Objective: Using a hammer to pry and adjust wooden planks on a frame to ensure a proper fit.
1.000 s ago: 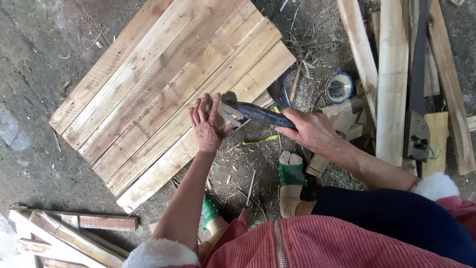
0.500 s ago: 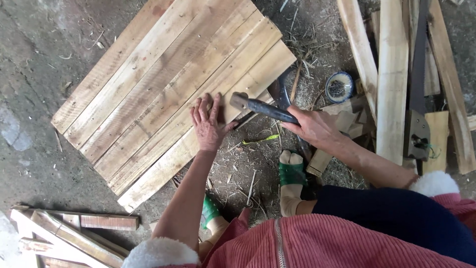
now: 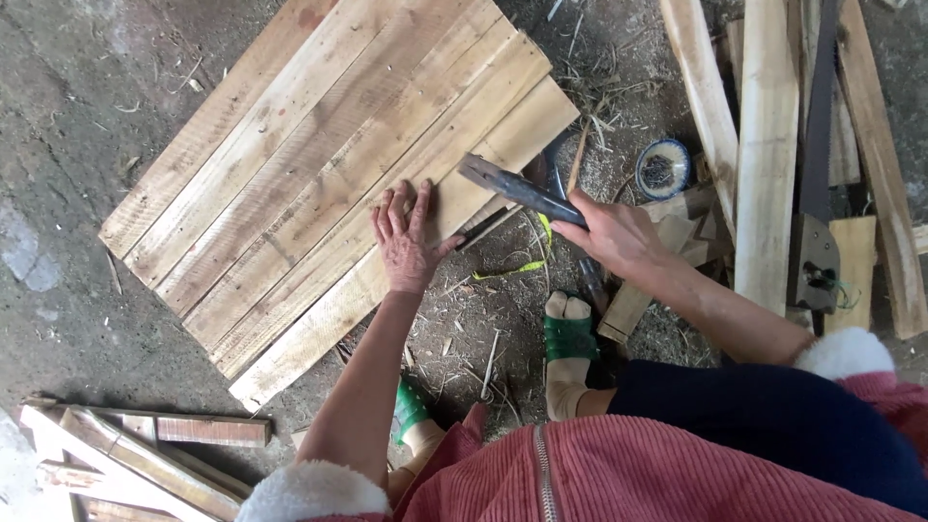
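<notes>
Panel: a flat panel of pale rough-sawn wooden boards (image 3: 319,174) lies slantwise on the grey dirt floor (image 3: 68,116), its boards edge to edge; the nearest board runs from the lower left corner up to the right.
Left hand: the left hand (image 3: 406,242) lies palm down, fingers spread flat, on that nearest board close to its outer edge; it presses rather than grips, closed on nothing.
Hammer: a dark metal-headed hammer (image 3: 517,188) is raised above the panel's right corner, head towards the left hand, handle running back and down.
Right hand: the right hand (image 3: 619,237) is wrapped tight around the hammer's handle near its end.
Nail: none can be made out under the hammer head; too small to tell.
Doing it well: judging by the pose, the blow should fall square on the board, clear of the spread fingers, with the flat hand keeping the board from jumping.
Feet: two feet in green open sandals (image 3: 565,333) sit just below the hands, on wood chips and straw.
Near the right: a small round tin (image 3: 662,169) with dark contents, beside a stack of long pale planks (image 3: 768,145).
Lower left: a few short offcut battens (image 3: 145,445), well apart from the panel.
</notes>
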